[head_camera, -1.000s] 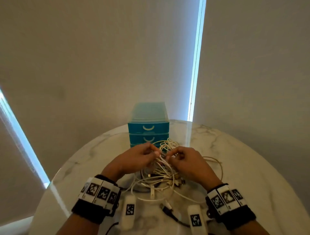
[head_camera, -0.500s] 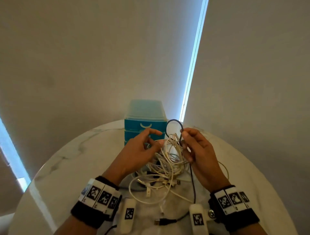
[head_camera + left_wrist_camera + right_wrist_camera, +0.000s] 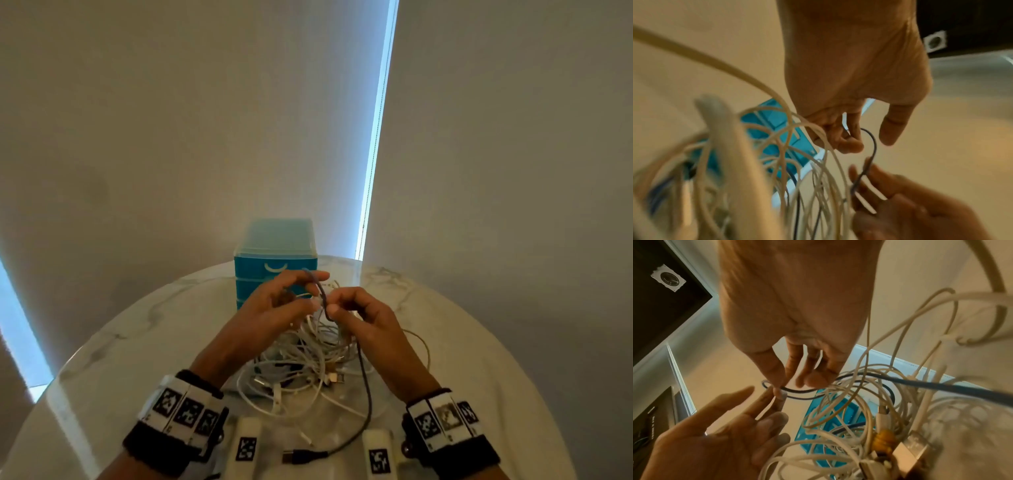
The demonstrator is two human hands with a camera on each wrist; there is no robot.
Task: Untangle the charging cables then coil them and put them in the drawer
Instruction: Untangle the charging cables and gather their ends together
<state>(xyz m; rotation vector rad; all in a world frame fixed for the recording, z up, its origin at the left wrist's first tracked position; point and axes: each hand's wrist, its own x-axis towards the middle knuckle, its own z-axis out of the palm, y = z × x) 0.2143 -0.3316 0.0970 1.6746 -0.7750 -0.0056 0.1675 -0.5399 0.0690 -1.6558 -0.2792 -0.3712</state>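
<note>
A tangle of white charging cables [image 3: 308,359] lies on the round marble table [image 3: 479,359]. A dark cable [image 3: 366,387] rises out of it; its USB plug [image 3: 294,457] lies near the front edge. My right hand [image 3: 342,305] pinches the dark cable [image 3: 920,382] between thumb and forefinger just above the tangle. My left hand [image 3: 270,311] is close beside it, with the cable's top loop [image 3: 874,144] caught in its curled fingers and passing over the index finger. Behind the hands stands a blue drawer unit [image 3: 274,267], its drawers shut.
The drawer unit stands at the table's far side, close to the blinds and wall. Two white tagged blocks [image 3: 246,448] [image 3: 378,459] show beside my wrists near the front edge. Bare marble lies to the left and right of the tangle.
Both hands rose from the tangle, the right one lifting out a dark loop. The loop is now lower and smaller, and my left hand has closed in and caught its top.
</note>
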